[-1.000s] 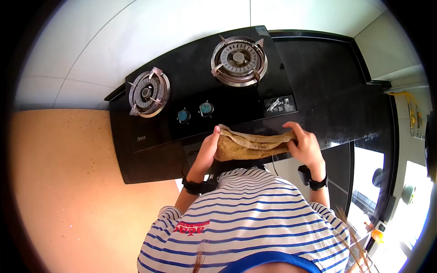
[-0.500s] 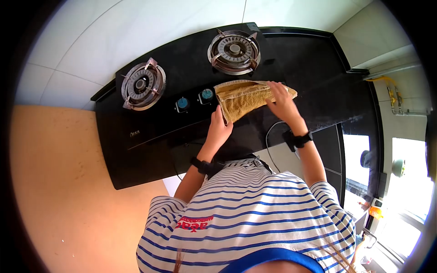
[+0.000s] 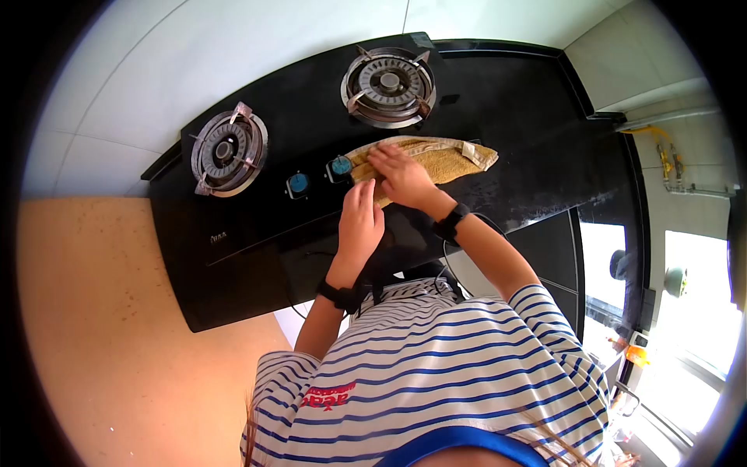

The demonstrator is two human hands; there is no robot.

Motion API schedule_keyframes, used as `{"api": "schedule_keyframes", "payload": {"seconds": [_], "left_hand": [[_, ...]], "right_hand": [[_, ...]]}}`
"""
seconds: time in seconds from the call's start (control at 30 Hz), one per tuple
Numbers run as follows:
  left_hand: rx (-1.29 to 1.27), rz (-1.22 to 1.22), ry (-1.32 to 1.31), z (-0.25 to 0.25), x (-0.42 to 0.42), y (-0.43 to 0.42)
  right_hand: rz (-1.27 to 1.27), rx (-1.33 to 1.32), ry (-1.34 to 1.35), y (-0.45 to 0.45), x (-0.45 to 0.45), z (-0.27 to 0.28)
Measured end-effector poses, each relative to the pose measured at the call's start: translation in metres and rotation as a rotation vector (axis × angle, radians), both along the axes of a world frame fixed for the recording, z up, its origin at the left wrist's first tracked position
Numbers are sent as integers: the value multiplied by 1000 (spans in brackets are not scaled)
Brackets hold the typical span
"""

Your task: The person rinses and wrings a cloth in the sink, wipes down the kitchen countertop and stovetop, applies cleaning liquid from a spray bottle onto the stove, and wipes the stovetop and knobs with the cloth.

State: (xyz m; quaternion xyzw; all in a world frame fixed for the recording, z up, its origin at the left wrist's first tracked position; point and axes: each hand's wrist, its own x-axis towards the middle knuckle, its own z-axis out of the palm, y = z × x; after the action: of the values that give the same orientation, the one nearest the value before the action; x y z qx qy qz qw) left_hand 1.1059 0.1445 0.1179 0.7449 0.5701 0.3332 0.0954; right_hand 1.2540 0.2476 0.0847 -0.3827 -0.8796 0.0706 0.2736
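Observation:
A folded yellow-brown towel (image 3: 451, 162) with a pale hemmed edge lies on the black cooktop (image 3: 311, 140), just right of the two blue-topped control knobs. My right hand (image 3: 403, 177) rests flat over the towel's left part, fingers stretched out. At the towel's near left corner, my left hand (image 3: 359, 226) has its fingers together on the cloth and its thumb on the other side. My hands partly cover that corner. The right-hand knob (image 3: 339, 167) touches or nearly touches the towel's left end.
Two gas burners with metal pot supports stand behind: the left burner (image 3: 226, 152) and the right burner (image 3: 389, 84). A white tiled wall (image 3: 296, 39) rises at the back. A thin cable (image 3: 445, 253) hangs near the counter's front edge. Yellow piping (image 3: 661, 144) is at the far right.
My right hand has moved left from the towel's right end to its left part. The left hand stays at the near left corner. The towel looks flatter. The view has shifted slightly.

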Motion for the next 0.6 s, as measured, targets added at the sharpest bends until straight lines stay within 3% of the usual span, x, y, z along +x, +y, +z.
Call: {"api": "schedule_keyframes", "payload": {"seconds": [0.03, 0.07, 0.27, 0.43, 0.6], "left_hand": [[78, 14, 83, 2, 9, 5], [-9, 35, 111, -4, 18, 12], [19, 133, 410, -26, 81, 45], [51, 100, 389, -20, 144, 43], [58, 176, 286, -10, 133, 52]], "right_hand": [[118, 0, 35, 2, 2, 3], [113, 55, 54, 5, 9, 6], [42, 68, 172, 14, 76, 7], [14, 75, 150, 3, 132, 5], [161, -8, 41, 25, 117, 17]]}}
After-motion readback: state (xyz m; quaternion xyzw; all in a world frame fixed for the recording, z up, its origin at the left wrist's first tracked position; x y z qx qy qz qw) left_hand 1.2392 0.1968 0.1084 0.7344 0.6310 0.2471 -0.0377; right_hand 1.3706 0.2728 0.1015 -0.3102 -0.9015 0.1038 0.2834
